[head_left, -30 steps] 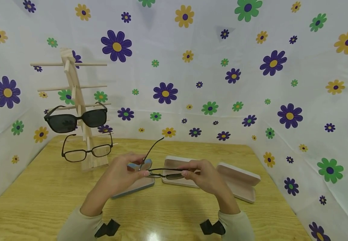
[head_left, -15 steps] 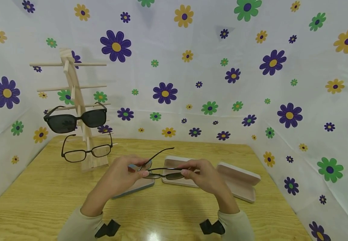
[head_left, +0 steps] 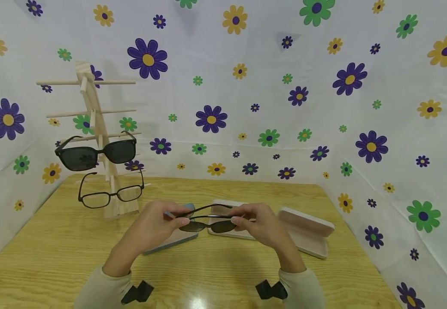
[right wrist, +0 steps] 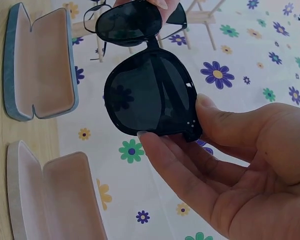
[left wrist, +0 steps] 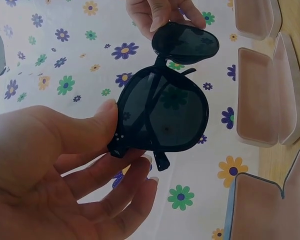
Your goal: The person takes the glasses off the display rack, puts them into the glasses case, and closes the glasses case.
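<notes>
Dark-lensed black sunglasses (head_left: 221, 226) are held up over the table between both hands. My left hand (head_left: 157, 225) pinches the frame at its left hinge corner, thumb against the front. At the opposite corner my right hand (head_left: 261, 223) grips the frame between thumb and fingers. Both temples lie folded in behind the lenses, and they cross behind the near lens (left wrist: 165, 115) in the left wrist view. Behind and below the hands stand an open blue-edged glasses case (right wrist: 52, 65) and a pale open glasses case (head_left: 226, 234), each partly covered by a hand in the head view.
A wooden display stand (head_left: 98, 120) at the left bears another pair of sunglasses (head_left: 79, 159) and clear black-framed glasses (head_left: 95, 200). A second pale open case (head_left: 308, 231) lies at the right on the wooden table (head_left: 208, 274). Flowered cloth (head_left: 192, 56) walls the back and sides.
The left temple has swung inward and down from sticking up, and now lies folded across behind the lenses. Both hands keep their grip in nearly the same place.
</notes>
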Available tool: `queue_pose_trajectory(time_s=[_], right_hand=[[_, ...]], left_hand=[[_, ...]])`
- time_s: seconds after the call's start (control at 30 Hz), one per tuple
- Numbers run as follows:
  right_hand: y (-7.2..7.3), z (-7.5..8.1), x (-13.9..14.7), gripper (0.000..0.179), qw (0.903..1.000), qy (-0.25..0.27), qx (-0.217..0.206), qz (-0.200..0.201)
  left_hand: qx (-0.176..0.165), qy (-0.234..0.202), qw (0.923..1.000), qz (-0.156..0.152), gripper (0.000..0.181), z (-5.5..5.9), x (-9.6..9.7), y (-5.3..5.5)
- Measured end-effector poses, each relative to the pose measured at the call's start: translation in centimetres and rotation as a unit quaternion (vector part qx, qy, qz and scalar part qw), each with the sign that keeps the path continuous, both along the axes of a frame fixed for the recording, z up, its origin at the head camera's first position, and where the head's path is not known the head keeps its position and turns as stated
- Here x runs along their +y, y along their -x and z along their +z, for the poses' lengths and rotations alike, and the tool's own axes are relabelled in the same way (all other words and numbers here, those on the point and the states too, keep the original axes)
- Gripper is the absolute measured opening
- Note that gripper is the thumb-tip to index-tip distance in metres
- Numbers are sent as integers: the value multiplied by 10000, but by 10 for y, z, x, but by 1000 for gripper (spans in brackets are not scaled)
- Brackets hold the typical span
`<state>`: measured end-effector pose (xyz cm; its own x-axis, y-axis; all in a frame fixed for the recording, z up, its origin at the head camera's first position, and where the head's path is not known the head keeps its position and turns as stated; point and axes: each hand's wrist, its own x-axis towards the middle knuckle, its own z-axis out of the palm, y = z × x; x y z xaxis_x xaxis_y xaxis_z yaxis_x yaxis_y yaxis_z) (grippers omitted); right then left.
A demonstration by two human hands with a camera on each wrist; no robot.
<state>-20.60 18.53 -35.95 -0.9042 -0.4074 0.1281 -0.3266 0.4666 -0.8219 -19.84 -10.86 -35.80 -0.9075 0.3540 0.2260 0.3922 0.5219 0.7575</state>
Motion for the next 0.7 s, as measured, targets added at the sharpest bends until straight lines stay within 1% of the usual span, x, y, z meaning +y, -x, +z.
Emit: queue_pose_trajectory(time_s=[0.13, 0.27, 0.37, 0.5, 0.7], right_hand=[[1, -1, -1, 21, 10000, -53, -35, -58], [2, -2, -2, 22, 9998, -85, -159, -108], [3, -3, -3, 21, 9998, -37, -173, -109], [4, -2, -4, 19, 9999, -33, -35, -114], [7, -4, -6, 20, 9997, -205, 121, -85]], left_hand=[[-14, 33, 10000, 34, 21, -1, -1, 0], [-64, 92, 9999, 60, 20, -2, -2, 1], [-13, 138, 9999, 37, 18, -2, -2, 1], [134, 167, 9998, -8, 16, -3, -3, 4], [76, 206, 9997, -117, 16, -4, -7, 5]])
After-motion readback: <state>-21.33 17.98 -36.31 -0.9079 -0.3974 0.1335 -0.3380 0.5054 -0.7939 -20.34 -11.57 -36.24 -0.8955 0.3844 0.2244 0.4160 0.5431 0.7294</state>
